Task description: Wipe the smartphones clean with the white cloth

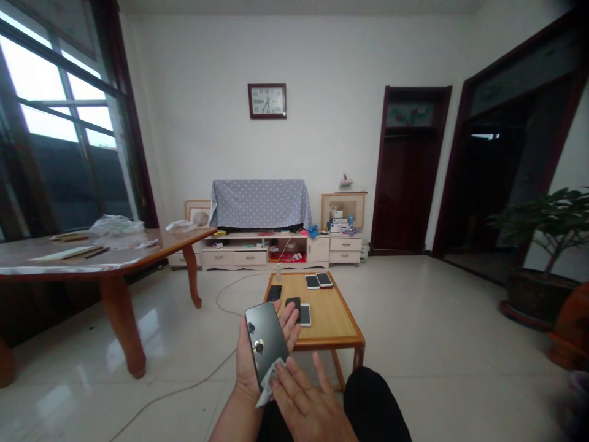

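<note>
My left hand (pixel 248 362) holds a dark phone (pixel 265 341) upright, back side facing me, fingers wrapped round its far edge. My right hand (pixel 306 402) presses a small white wipe (pixel 269 385) against the phone's lower end, fingers laid flat over it. Just beyond my hands stands a low wooden table (pixel 331 319) with several more phones: two dark ones (pixel 275 293) at its left and near side, a white one (pixel 305 314) beside them, and two (pixel 318 280) at the far edge.
A large wooden table (pixel 92 261) with papers and a plastic bag stands at the left. A cable (pixel 197 383) runs across the tiled floor. A TV cabinet (pixel 267 248) with a covered screen is at the far wall. A potted plant (pixel 547 258) sits at the right.
</note>
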The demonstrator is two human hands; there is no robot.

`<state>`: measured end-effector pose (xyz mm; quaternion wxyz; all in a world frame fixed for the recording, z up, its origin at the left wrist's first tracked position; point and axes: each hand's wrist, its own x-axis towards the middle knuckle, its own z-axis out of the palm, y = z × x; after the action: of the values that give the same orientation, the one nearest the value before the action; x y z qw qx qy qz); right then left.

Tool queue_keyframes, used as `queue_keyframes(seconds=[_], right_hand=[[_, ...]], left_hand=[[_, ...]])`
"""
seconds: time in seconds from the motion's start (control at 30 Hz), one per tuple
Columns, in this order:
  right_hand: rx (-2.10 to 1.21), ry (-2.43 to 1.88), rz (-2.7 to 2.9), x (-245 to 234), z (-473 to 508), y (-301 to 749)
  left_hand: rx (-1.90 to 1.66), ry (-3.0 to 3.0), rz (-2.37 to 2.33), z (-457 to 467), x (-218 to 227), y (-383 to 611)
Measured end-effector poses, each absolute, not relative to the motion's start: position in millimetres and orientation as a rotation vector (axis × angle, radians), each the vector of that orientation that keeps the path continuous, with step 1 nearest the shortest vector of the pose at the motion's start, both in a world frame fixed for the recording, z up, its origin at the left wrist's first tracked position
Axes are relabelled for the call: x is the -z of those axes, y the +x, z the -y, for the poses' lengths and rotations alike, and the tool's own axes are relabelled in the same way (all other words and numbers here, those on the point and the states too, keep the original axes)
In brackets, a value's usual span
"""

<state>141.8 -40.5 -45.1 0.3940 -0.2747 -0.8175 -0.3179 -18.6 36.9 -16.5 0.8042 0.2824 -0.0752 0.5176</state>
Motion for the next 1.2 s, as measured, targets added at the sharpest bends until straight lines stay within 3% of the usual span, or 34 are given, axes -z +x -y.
queue_keyframes(seconds=[0.17,0.37,0.57,1.2], right_hand=[[0.584,-0.798,2.188,25,36,148],[0.677,-0.704,2.101,44,38,137],[0.439,-0.882,2.257,39,46,152],[0.379,-0.8,2.238,48,46,156]], left_hand=[[-1.093,0.636,0.169,-41,18,-10],[-1.132,0.608,0.189,-50,24,-13],[-1.198,0.505,0.139,-50,22,-12],[-1.239,0.571,0.129,-50,10,-1]])
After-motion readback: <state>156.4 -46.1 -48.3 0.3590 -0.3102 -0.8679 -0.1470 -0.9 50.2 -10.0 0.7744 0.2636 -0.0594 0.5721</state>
